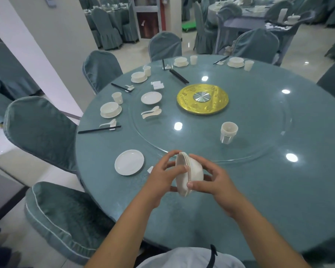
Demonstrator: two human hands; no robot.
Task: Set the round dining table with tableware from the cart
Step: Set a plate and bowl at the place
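Note:
Both my hands hold a stack of several white bowls [193, 171] turned on its side above the near part of the round teal table [259, 190]. My left hand [162, 176] grips the open rim side, its thumb across the front bowl. My right hand [215, 182] grips the stack's base side, thumb on the rims. An empty white plate [129, 162] lies on the table just left of my hands. A stack of white cups [228, 132] stands on the glass turntable [259, 120].
Several set places with bowl, cup, spoon and chopsticks line the far and left edge. A loose plate [151, 97], spoons [151, 112] and chopsticks [178, 76] lie on the turntable by its gold centre disc [202, 101]. Covered chairs [41, 130] ring the table.

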